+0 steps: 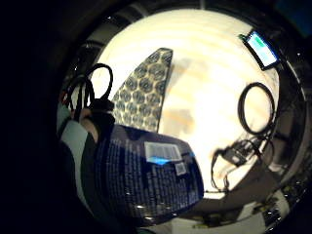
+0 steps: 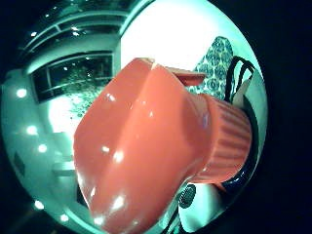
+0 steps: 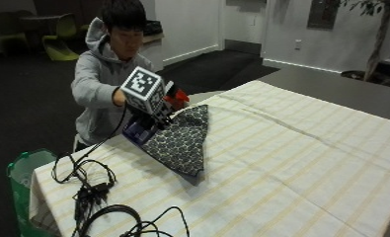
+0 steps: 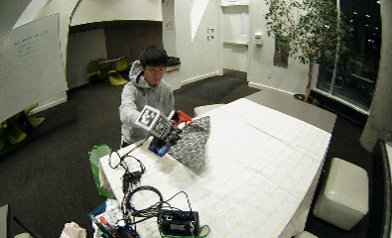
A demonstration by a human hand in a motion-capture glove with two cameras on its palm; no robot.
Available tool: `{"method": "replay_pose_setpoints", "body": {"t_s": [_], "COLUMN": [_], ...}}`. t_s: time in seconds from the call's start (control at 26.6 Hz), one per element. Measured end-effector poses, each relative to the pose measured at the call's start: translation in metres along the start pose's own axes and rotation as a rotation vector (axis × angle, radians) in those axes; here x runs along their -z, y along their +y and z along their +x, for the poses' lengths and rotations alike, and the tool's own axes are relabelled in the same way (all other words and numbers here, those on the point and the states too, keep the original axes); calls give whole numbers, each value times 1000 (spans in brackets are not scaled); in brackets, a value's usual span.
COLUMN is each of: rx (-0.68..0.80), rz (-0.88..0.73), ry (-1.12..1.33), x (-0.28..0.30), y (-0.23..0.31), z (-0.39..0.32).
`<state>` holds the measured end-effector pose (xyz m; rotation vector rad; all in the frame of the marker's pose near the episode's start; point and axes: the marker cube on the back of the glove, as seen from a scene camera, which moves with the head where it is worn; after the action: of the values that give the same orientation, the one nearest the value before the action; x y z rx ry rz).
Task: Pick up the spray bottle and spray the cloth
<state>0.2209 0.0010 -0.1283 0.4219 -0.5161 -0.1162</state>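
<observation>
Only thumb-side view shows spray bottle (image 2: 146,156) head, cloth (image 3: 178,138) beside

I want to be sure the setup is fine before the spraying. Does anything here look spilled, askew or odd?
Nothing stands out. The patterned cloth lies folded on the striped tablecloth, no wet patches show, and the right hand holds the spray bottle tilted beside the cloth, as a spraying pose would need.

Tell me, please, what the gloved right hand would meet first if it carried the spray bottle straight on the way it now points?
Most likely the patterned cloth: the right hand holds the spray bottle with its red nozzle aimed across it. Depth is unclear.
</observation>
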Motion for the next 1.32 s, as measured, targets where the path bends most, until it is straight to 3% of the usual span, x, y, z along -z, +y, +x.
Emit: {"method": "replay_pose_setpoints", "body": {"t_s": [0.26, 0.49, 1.02, 1.32], "rx": [-109, -162, -168, -156], "rz": [-321, -467, -409, -450], "ry": [279, 322, 396, 354], "x": [-29, -88, -52, -83], "y": [1, -6, 13, 5], "z": [-45, -39, -68, -61]}}
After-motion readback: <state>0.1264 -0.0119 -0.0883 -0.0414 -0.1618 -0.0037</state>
